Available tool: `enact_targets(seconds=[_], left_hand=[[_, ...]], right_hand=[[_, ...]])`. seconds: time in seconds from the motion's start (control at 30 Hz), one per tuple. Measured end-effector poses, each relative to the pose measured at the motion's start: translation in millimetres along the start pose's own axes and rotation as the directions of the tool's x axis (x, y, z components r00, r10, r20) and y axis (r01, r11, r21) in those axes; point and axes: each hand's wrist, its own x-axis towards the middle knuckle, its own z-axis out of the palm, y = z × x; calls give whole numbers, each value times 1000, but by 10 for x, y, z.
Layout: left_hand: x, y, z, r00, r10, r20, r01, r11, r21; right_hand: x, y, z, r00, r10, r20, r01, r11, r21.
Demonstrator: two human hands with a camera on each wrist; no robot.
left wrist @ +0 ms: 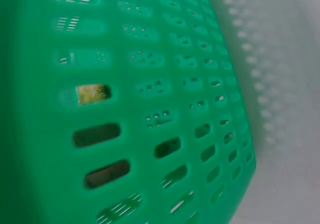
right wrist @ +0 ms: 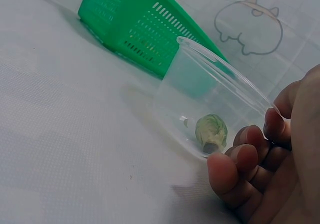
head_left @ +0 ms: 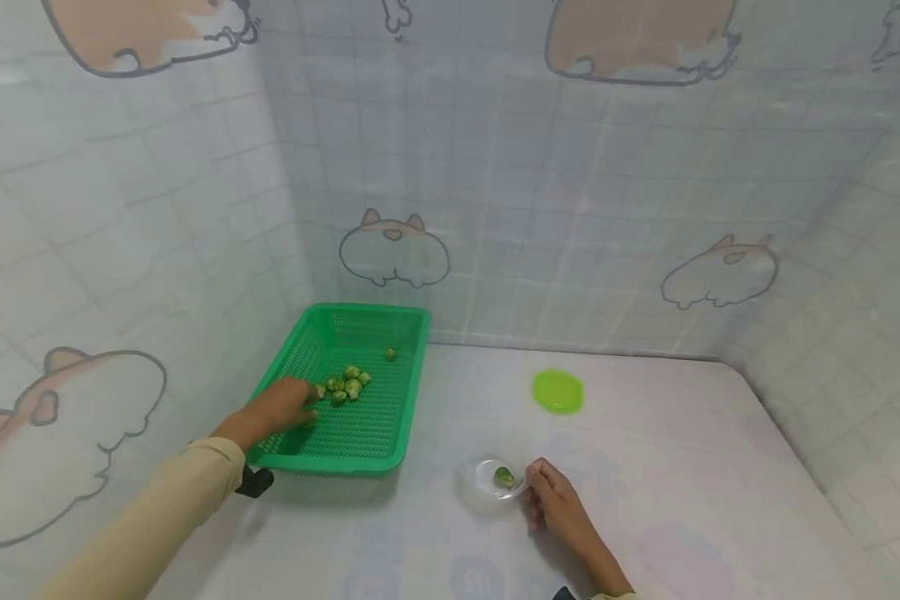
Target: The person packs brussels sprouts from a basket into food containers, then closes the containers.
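Smooth perforated plastic basket (head_left: 415, 392), clear glossy plastic bowl (right wrist: 200, 91), leafy-skinned sprout (right wrist: 211, 130), shiny plastic-looking green disc (head_left: 558, 392), matt cloth sleeve (head_left: 157, 500), wall covering (head_left: 532, 192) with a soft sheen, finely textured tabletop (right wrist: 75, 108)

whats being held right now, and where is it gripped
The right hand pinches the clear container at its rim. The left hand is in the green basket by the sprouts; whether it grips one cannot be told.

One green sprout (right wrist: 211, 130) lies inside a clear tub (right wrist: 175, 86).
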Motion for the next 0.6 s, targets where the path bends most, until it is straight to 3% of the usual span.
enact_targets(seconds=[0.27, 0.6], left_hand=[[67, -36, 157, 999, 32, 16, -33, 996, 83], [-18, 1, 191, 999, 41, -18, -40, 997, 68]], right_hand=[[-12, 59, 17, 997, -71, 18, 71, 997, -14], [-6, 112, 57, 999, -37, -12, 37, 999, -34]])
